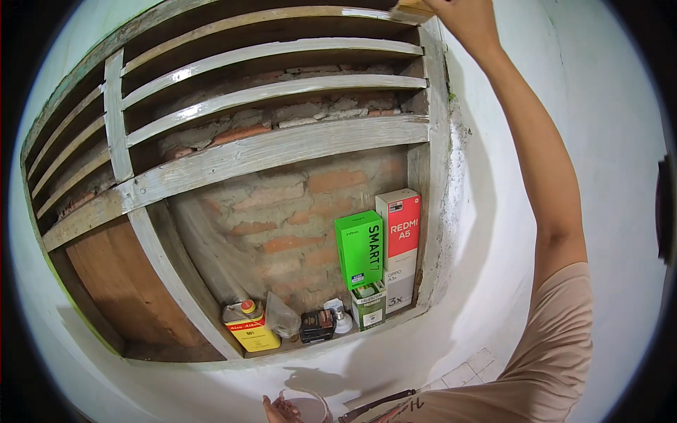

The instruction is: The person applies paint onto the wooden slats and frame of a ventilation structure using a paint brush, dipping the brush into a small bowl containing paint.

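Note:
My right hand is raised at the top edge, its fingers partly cut off. It grips a paintbrush, of which only a yellowish-brown part shows, against the right end of the top wooden slat. Wet white paint shines on that end of the slat, while its left stretch is bare brown wood. Two lower slats are coated white. Down at the bottom edge, my left hand is closed on the side of a round, pale tub; its contents are hard to make out.
A shelf below holds a yellow-and-red can, a clear plastic bag, a small black box, a light bulb, a green box on another box, and a red-and-white box. White wall stands to the right.

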`<state>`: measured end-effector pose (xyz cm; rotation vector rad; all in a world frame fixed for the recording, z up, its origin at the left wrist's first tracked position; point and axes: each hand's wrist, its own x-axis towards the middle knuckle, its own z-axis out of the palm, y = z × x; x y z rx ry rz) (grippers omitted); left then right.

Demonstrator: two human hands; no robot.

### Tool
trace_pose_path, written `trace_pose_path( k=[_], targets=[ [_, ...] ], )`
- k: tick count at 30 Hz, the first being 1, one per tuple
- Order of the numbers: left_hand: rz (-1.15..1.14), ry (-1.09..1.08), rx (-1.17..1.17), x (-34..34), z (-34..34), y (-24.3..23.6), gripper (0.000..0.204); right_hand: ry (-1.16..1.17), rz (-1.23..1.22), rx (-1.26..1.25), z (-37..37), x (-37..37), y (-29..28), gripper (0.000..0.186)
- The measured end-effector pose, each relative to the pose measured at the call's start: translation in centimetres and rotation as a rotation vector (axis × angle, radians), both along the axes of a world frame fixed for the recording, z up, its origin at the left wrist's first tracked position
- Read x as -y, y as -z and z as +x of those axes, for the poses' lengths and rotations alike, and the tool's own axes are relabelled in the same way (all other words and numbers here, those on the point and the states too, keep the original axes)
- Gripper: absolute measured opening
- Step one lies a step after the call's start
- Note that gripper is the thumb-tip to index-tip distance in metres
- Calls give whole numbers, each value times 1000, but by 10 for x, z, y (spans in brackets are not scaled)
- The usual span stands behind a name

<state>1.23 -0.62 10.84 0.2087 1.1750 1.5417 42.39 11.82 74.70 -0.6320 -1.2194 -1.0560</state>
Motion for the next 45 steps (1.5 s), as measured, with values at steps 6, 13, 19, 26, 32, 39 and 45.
trace_pose_path(
  k=[6, 13, 19, 26, 32, 39, 45],
  targets=[
    [4, 11, 0, 1, -3, 4, 59, 209, -38, -54, 24, -3, -5, 28],
    [-24, 0, 28, -4, -4, 3, 57, -22, -59, 37, -7, -7, 3, 26],
    [-29, -24, 45, -4, -7, 7, 55, 44, -77, -32, -6, 7, -1, 25],
    [-30, -48, 54, -4, -4, 8, 54, 102, -27, 92, -22, -11, -2, 26],
    [-7, 11, 26, -6, -7, 15, 55, 83, 5, 13, -6, -1, -7, 27],
    [-9, -31, 45, -2, -5, 11, 55, 82, -63, 40, -12, -5, 2, 24],
    [15, 3, 56, -4, -8, 15, 55, 203, 28, -23, 4, -4, -7, 25]
  ],
)
